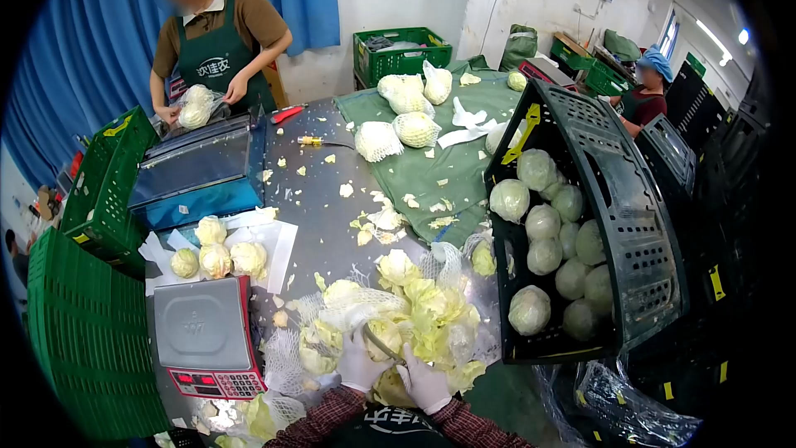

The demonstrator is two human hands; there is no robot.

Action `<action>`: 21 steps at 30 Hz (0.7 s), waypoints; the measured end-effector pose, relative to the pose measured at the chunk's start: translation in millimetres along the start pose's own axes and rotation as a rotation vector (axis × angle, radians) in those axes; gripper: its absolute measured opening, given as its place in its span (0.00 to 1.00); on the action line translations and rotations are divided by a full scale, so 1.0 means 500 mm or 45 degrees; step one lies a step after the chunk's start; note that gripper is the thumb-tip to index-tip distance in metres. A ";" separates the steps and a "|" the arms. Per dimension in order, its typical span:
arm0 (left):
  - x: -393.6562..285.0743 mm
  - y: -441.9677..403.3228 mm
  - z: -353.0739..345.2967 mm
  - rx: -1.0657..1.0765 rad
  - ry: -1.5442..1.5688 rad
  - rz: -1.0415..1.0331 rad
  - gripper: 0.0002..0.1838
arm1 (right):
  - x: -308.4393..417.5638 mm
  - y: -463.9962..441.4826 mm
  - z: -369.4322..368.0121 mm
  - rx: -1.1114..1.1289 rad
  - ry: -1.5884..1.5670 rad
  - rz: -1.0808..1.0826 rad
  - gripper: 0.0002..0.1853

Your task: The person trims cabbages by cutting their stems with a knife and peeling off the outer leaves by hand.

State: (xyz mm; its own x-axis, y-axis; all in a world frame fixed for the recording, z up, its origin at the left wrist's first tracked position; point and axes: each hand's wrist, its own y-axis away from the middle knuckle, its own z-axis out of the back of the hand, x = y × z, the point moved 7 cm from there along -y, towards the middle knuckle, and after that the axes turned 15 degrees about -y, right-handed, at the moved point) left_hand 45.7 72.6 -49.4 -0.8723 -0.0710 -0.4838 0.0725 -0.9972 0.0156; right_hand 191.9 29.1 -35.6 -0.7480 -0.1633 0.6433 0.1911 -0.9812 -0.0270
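At the front of the table, my left hand (361, 367) in a white glove grips the side of a pale cabbage (385, 337). My right hand (424, 382), gloved too, is closed around a curved knife (383, 347), its handle mostly hidden. The dark blade lies across the cabbage. Loose leaves (435, 305) and more cabbages heap up just beyond my hands. White foam netting (284, 361) lies to the left of them.
A red-and-grey scale (206, 328) stands left, near trimmed cabbages (215, 260) on white paper. A tilted black crate (634, 232) of wrapped cabbages (544, 255) stands right. Netted cabbages (416, 129) lie on green cloth (406, 191). A co-worker (217, 41) handles a wrapped cabbage opposite. Green crates (87, 340) stack left.
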 end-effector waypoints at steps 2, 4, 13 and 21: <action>-0.002 0.000 0.002 0.042 -0.007 0.042 0.54 | -0.006 -0.006 -0.001 0.027 0.049 -0.049 0.28; 0.001 -0.001 0.002 0.073 -0.014 0.082 0.54 | -0.001 -0.018 0.011 -0.095 0.173 0.040 0.28; 0.015 0.017 -0.019 -0.056 0.065 -0.060 0.59 | 0.087 -0.096 0.100 -0.436 -0.137 0.207 0.23; 0.009 0.038 0.171 -0.417 0.112 -0.206 0.60 | 0.096 -0.127 0.148 -0.090 -0.604 -0.053 0.25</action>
State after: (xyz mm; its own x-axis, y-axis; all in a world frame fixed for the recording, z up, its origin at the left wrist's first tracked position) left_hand 1.9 51.3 23.7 -0.8414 0.1033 -0.5304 0.1003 -0.9346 -0.3413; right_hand 190.9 91.3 53.7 -0.3786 -0.0753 0.9225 0.1110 -0.9932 -0.0355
